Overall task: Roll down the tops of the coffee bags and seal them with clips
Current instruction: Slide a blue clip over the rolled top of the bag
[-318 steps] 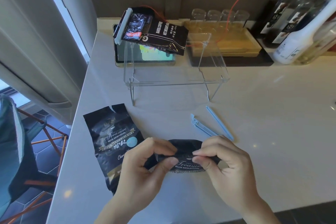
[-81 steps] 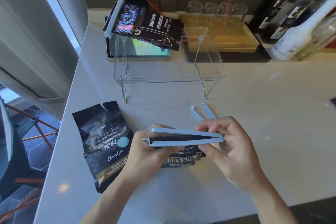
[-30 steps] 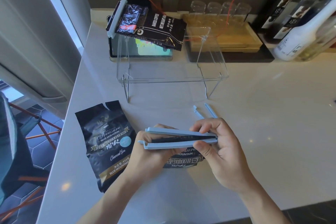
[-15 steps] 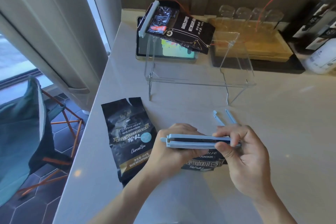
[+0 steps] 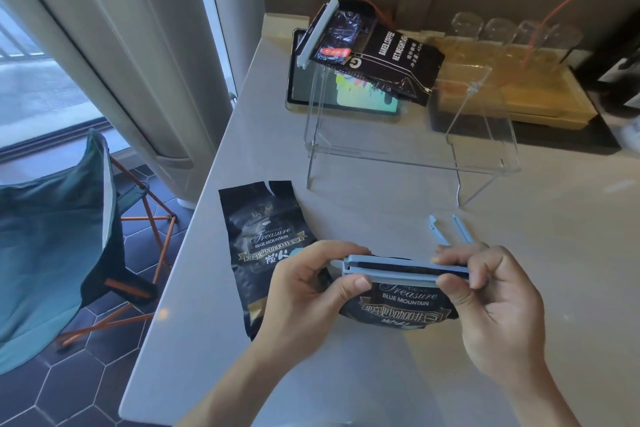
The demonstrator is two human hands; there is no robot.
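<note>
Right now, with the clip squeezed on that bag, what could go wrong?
1. The blue clip may not be fully latched; if the right hand or left hand lets go, the rolled top of the bag could spring open.
2. The unsealed bag lies near the counter edge, so an elbow bump might knock it off.

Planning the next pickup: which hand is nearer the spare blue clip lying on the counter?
Right. The right hand sits just below the spare clip; the left hand is farther left.
</note>
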